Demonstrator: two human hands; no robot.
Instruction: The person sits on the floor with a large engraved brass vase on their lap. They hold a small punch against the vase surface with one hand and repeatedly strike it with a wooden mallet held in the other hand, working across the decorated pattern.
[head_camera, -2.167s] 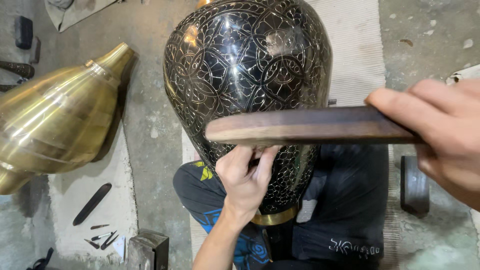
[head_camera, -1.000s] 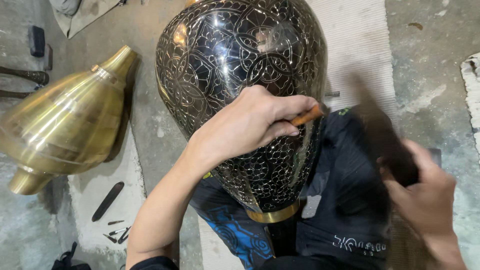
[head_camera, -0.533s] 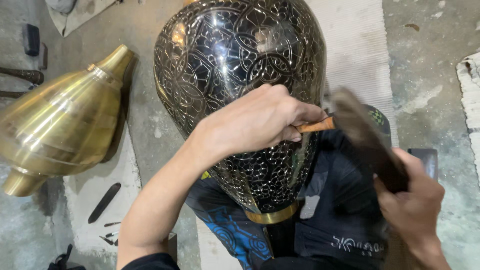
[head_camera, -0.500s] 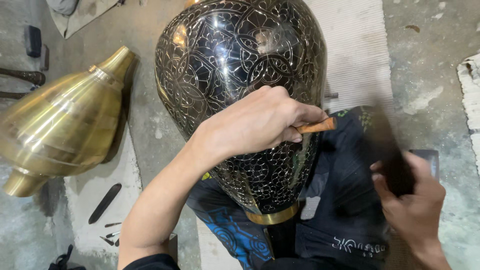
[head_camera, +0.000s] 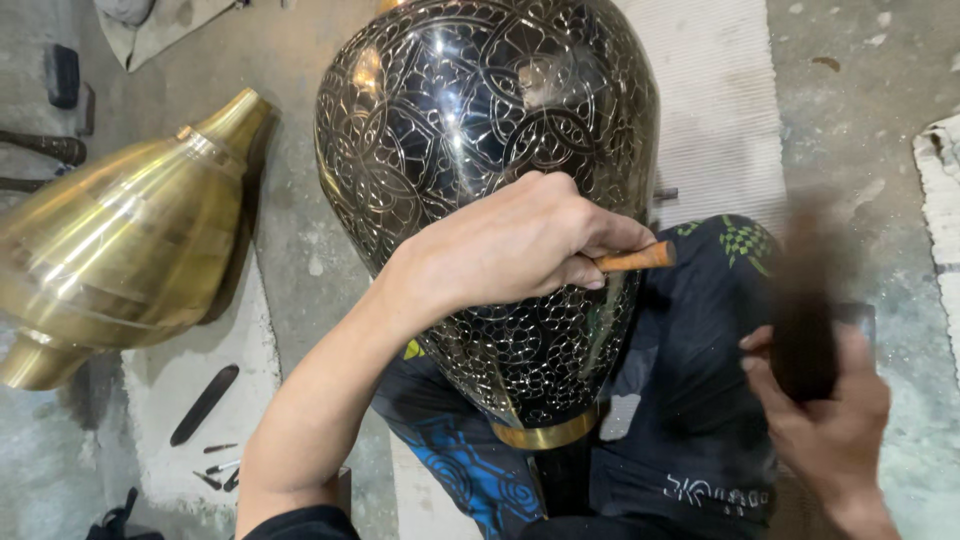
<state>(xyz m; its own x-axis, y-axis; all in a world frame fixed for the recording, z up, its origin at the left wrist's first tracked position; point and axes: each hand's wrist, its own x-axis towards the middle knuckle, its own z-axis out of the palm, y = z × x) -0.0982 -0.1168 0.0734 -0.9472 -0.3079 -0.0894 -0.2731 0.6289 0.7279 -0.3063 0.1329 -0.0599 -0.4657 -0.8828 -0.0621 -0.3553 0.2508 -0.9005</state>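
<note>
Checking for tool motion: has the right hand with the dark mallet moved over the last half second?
Yes. The right hand and blurred mallet have swung away rightward from the vase.

Rough grey concrete floor (head_camera: 300, 250) stained and speckled with debris, a pale woven mat (head_camera: 720, 110) laid across it, a whitish cloth (head_camera: 180, 390) spread at lower left, glare thrown from overhead light.
</note>
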